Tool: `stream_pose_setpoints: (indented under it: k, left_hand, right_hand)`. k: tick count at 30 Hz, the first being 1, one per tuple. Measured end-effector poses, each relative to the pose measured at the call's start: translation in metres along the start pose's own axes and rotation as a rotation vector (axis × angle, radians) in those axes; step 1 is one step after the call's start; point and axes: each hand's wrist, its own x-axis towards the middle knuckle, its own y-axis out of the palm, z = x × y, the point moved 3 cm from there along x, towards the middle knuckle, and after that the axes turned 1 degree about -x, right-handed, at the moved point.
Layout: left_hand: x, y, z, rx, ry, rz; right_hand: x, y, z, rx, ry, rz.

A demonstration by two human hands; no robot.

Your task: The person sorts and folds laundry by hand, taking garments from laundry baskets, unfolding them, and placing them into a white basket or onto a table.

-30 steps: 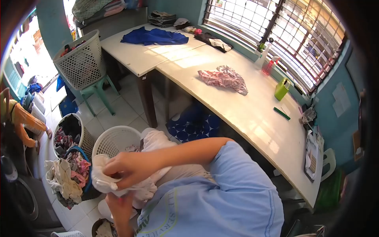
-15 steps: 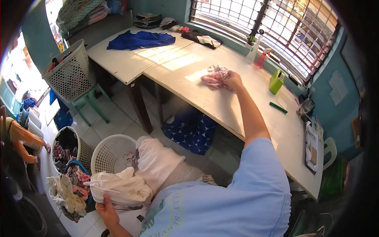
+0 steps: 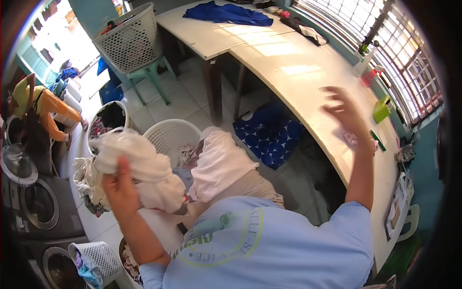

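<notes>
My left hand (image 3: 120,190) is closed on a bunched white garment (image 3: 137,156), raised above my lap beside the baskets. A pale pink garment (image 3: 221,166) lies over my knee. Over the white table, my right hand (image 3: 344,111) is blurred by motion, its fingers apart and nothing in them. Behind its forearm a small pink cloth (image 3: 349,137) rests on the tabletop, partly hidden. In front of me stands a white laundry basket (image 3: 171,127) with a few clothes at the bottom.
The long white table (image 3: 279,72) carries a blue garment (image 3: 226,13), a red spray bottle (image 3: 369,77) and a green holder (image 3: 381,110). A full basket (image 3: 130,41) sits on a green stool (image 3: 150,79). Washing machines (image 3: 38,202) and a person in orange trousers (image 3: 55,111) are at left.
The view has turned left. My right hand has let go of the pink cloth, which now lies further right on the table. My left hand has lifted the white garment.
</notes>
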Motion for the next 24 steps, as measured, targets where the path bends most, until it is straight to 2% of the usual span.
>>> stream_pose_setpoints:
  k: [1, 2, 3, 4, 5, 6, 7, 9, 11, 12, 14, 15, 16, 17, 18, 19, 20, 22, 24]
  left_hand:
    - [-0.006, 0.016, -0.008, 0.039, 0.088, 0.084]
    - [-0.016, 0.029, -0.021, -0.023, 0.095, 0.119]
    - [-0.022, 0.028, -0.024, -0.019, 0.096, 0.108]
    - [-0.027, 0.025, -0.026, -0.003, 0.104, 0.140]
    - [-0.033, 0.021, -0.028, 0.014, 0.112, 0.170]
    - [-0.037, 0.015, -0.033, 0.018, 0.112, 0.149]
    - [-0.040, 0.004, -0.036, 0.026, 0.107, 0.134]
    - [-0.044, -0.016, -0.031, 0.127, -0.083, 0.345]
    - [-0.048, -0.022, -0.026, 0.192, -0.096, 0.387]
    - [-0.048, -0.020, -0.025, 0.272, -0.085, 0.413]
    - [-0.043, -0.015, -0.023, 0.352, -0.076, 0.428]
    - [-0.038, -0.010, -0.022, 0.560, -0.053, 0.423]
    - [-0.032, -0.008, -0.020, 0.768, -0.037, 0.416]
    - [-0.027, -0.004, -0.003, 0.788, 0.108, 0.379]
    - [-0.021, 0.005, 0.002, 0.860, 0.040, 0.408]
    - [-0.020, 0.020, 0.005, 0.932, -0.032, 0.435]
    - [-0.028, 0.040, 0.007, 0.805, 0.053, 0.481]
    - [-0.048, 0.090, -0.009, 0.502, 0.218, 0.618]
    - [-0.076, 0.126, 0.005, 0.579, 0.586, 0.770]
  right_hand:
    - [-0.003, 0.043, 0.026, 0.009, 0.067, 0.262]
    - [-0.009, 0.092, 0.035, -0.045, -0.086, 0.516]
    - [-0.016, 0.134, 0.027, -0.122, -0.351, 0.604]
    - [-0.023, 0.170, 0.013, -0.245, -0.210, 0.823]
    - [-0.024, 0.205, -0.017, -0.322, -0.180, 0.880]
    - [-0.022, 0.238, -0.048, -0.195, 0.040, 0.934]
    - [-0.022, 0.265, -0.081, -0.174, 0.360, 0.908]
    - [-0.046, 0.289, -0.096, -0.112, 0.800, 1.000]
    - [-0.061, 0.340, -0.141, 0.341, 1.069, 0.996]
    - [-0.062, 0.346, -0.145, 0.338, 1.068, 1.009]
    - [-0.045, 0.344, -0.137, 0.470, 0.730, 0.622]
    - [-0.042, 0.342, -0.136, 0.461, 0.724, 0.634]
    - [-0.035, 0.324, -0.105, 0.582, 0.490, 0.585]
    - [-0.031, 0.307, -0.072, 0.700, 0.253, 0.536]
    - [-0.035, 0.295, -0.041, 0.696, 0.245, 0.561]
    - [-0.041, 0.285, -0.005, 0.670, 0.098, 0.603]
    - [-0.048, 0.289, 0.022, 0.647, -0.052, 0.643]
    - [-0.065, 0.328, 0.054, 0.642, -0.093, 0.716]
    - [-0.078, 0.344, 0.075, 0.581, -0.152, 0.741]
